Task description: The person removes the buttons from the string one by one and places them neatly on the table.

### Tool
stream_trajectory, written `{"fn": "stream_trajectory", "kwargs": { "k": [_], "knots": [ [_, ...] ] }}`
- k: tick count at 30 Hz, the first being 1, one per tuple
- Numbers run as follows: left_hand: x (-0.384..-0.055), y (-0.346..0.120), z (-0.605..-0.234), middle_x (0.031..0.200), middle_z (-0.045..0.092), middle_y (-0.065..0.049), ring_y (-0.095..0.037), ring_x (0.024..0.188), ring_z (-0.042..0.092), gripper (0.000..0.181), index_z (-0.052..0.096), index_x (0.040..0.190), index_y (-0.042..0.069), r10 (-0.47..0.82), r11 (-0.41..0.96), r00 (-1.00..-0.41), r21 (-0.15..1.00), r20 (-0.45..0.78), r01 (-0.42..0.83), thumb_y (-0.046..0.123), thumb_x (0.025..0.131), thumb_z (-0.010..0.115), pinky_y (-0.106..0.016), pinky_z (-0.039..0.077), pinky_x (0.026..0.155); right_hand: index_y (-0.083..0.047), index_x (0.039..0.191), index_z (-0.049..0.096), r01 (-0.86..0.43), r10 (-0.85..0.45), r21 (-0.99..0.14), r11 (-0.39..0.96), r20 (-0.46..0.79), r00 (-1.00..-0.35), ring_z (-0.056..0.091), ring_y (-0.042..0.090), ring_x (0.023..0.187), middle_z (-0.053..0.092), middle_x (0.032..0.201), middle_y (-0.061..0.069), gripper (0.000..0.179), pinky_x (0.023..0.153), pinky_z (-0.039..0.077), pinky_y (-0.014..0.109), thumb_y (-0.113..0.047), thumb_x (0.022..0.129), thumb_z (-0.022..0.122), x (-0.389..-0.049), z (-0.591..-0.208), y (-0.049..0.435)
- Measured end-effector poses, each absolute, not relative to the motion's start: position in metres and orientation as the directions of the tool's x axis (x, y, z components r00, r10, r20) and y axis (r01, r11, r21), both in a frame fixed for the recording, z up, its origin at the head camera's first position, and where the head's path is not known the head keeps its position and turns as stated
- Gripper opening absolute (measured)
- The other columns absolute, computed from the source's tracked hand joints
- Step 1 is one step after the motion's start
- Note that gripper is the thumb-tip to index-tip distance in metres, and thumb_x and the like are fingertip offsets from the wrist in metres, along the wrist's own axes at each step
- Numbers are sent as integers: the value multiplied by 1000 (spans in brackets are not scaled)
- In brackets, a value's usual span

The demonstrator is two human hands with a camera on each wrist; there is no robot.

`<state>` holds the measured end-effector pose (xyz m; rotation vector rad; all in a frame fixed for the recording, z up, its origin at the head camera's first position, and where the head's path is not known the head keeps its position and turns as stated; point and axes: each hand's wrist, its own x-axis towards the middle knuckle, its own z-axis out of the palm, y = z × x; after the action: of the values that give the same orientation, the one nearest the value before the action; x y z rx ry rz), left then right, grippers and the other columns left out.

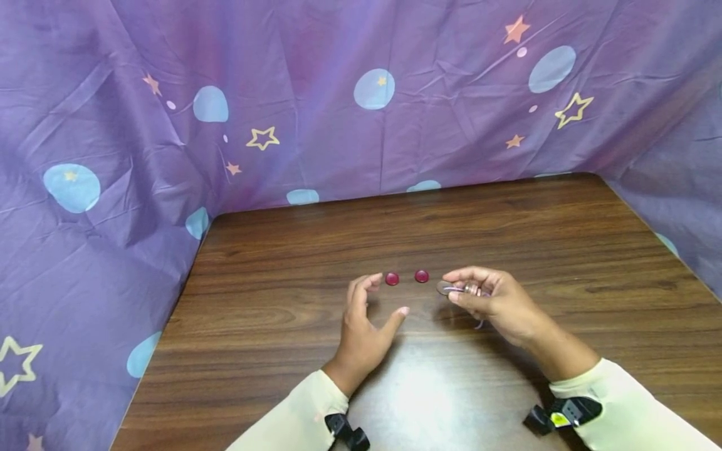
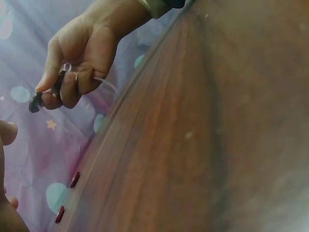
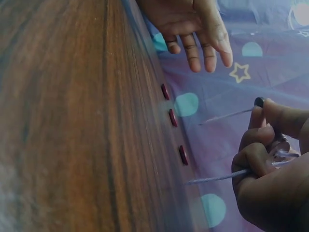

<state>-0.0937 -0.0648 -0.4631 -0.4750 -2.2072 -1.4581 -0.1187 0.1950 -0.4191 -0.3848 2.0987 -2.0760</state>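
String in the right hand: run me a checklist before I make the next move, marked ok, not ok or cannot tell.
1. Right hand pinches the dark disc: ok.
2. String held in that same hand: ok.
3. String fully through the disc: cannot tell; fingers hide part of it.
4. Left hand free: ok, fingers spread, holding nothing.
5. Red discs resting on the table: ok.
6. All red discs visible from the head view: not ok; two show there, three in the right wrist view.

Left grip cut off in left wrist view, tabletop blurred there, cord partly hidden by right grip
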Motion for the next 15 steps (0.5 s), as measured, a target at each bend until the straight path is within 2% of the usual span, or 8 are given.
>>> {"fn": "stream_trajectory", "kwargs": {
  "k": [4,8,15],
  "knots": [
    [-88,-65,-462,136,60,-18,-37,118,62,64,57,144,3,49,373,-851,780,524,502,16,90,90,-49,55,92,-18,113,79,-52,-294,-999,-8,52,-954,52,3,59,70,77,-11,29,49,43,23,4,96,75,-117,-419,192],
    [-84,-66,-460,124,64,-21,-34,108,64,61,60,142,4,75,351,-858,792,508,500,14,90,89,-43,56,85,-21,112,81,-38,-310,-999,9,33,-950,53,3,59,72,78,-11,29,51,45,22,3,95,76,-117,-419,190],
    [-80,-66,-459,110,68,-21,-31,99,67,54,66,135,2,154,326,-844,780,514,534,11,88,90,-39,58,82,-21,110,82,-25,-331,-1000,18,17,-943,55,3,58,76,82,-11,30,50,46,23,3,93,78,-112,-421,185]
  ]
}}
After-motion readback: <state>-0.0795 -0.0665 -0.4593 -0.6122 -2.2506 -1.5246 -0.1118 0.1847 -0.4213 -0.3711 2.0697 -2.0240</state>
